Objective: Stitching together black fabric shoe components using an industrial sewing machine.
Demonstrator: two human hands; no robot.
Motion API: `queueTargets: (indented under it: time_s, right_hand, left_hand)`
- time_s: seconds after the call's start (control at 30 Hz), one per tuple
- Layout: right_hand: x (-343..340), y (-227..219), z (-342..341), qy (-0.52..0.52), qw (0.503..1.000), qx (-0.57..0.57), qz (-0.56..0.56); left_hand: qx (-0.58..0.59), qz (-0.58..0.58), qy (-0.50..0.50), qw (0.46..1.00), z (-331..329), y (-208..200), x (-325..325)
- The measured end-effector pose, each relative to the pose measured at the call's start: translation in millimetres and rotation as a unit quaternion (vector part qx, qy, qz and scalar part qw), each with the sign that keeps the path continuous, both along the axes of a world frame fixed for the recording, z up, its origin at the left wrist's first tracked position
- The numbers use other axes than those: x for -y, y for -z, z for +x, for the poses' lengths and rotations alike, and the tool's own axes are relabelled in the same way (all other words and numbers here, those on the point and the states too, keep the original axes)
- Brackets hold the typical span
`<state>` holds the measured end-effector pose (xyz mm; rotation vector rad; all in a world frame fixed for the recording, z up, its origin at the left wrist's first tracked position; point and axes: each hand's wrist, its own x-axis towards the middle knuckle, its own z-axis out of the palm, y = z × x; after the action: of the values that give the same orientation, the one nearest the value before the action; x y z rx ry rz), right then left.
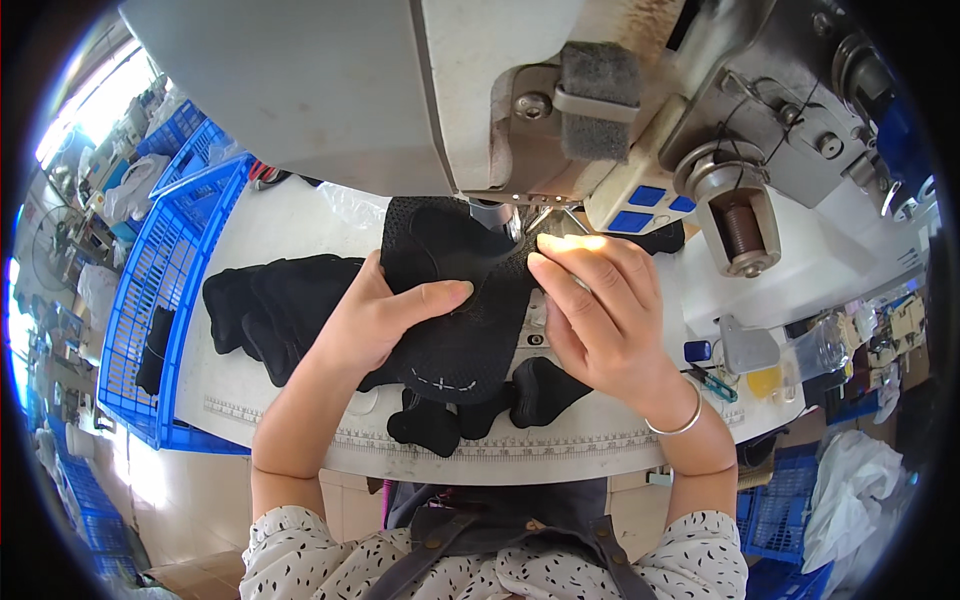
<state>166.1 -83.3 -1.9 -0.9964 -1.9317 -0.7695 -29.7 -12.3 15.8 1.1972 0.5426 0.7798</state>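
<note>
A black mesh fabric piece (455, 345), shaped like part of a shoe upper, lies under the needle area of a sewing machine (520, 205). White stitch-like marks cross its near end. My left hand (385, 310) grips its left side, the thumb on top and the other fingers hidden beneath. At the right edge, close to the needle, my right hand (600, 300) pinches the same piece with its fingertips; a bright lamp spot falls on them. Several small black padded pieces (545, 390) lie just below it. More black pieces (290, 305) are stacked left of my left hand.
A blue plastic basket (165, 310) stands at the table's left edge. The machine head (300, 90) hangs low above my hands, with a brown thread bobbin (740, 232) at right. Teal-handled snips (715, 385) lie on the right. A printed ruler (560, 447) runs along the near edge.
</note>
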Motion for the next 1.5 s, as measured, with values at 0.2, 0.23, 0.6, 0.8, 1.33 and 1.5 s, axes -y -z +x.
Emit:
queueTargets:
  time_s: [0.2, 0.23, 0.6, 0.8, 1.33, 1.5]
  right_hand:
    - [0.7, -1.4, 3.6, 0.006, 1.0, -0.003, -0.016]
    - [1.4, -1.4, 3.2, 0.005, 1.0, -0.011, -0.022]
    - [1.2, -1.8, 4.4, 0.001, 1.0, -0.016, -0.023]
    - [1.3, -4.0, 6.7, -0.003, 0.999, -0.015, -0.03]
    - [26.3, -34.5, 27.0, -0.107, 0.876, -0.315, -0.349]
    - [24.8, -30.5, 23.9, -0.157, 0.81, -0.342, -0.449]
  left_hand:
    - [0.018, 0.029, -0.027, 0.999, 7.5, 5.4, 15.7]
    - [0.016, 0.025, -0.026, 0.999, 7.9, 4.3, 16.9]
    - [0.055, 0.006, -0.035, 0.998, 15.5, 10.7, 22.6]
    - [0.071, 0.038, -0.06, 0.995, 19.4, 21.5, 29.6]
    - [0.017, 0.052, -0.111, 0.992, 43.7, 25.9, 53.1]
    - [0.062, 0.013, -0.089, 0.994, 42.6, 26.3, 49.8]
